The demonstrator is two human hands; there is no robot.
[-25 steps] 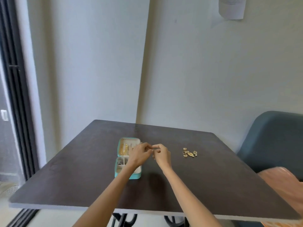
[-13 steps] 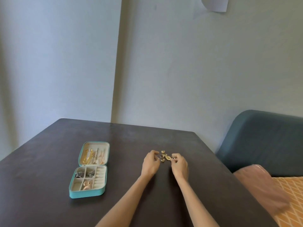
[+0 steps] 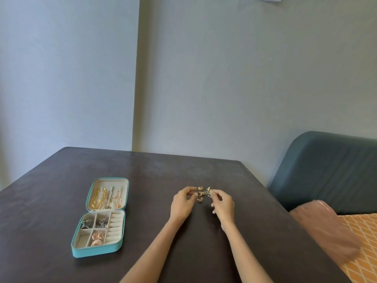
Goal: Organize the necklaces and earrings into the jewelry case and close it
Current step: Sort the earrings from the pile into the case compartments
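**Both hands at the loose gold cluster, case lying open to the left**

Dark brown matte bench [image 3: 61,201] fills the lower frame; far edge runs along the pale wall, right edge slants down toward a teal upholstered chair back [image 3: 326,170] and an orange lattice-patterned cushion [image 3: 363,252] just beside it. Wide bare surface between case and hands, and more behind the cluster up to the far edge.

Turquoise zip-around jewelry case [image 3: 95,251] lies flat and open, well left of the hands, near side set back from the bench's near edge. Lid half, farther away, carries gold and rose-tone necklaces [image 3: 106,197] laid lengthwise. Base half has cream compartments: silver-grey pieces in the two far cells, rose-gold earrings [image 3: 98,237] in a near cell, ring rolls along the right side.

Left hand [image 3: 181,203] rests curled, fingertips touching the left side of a small cluster of loose gold earrings [image 3: 201,194] on the bench; grip partly closed, whether it pinches a piece cannot be told. Right hand [image 3: 223,203] is just right of the cluster, thumb and forefinger pinched on a small gold-and-green earring [image 3: 208,190], raised slightly above the others.
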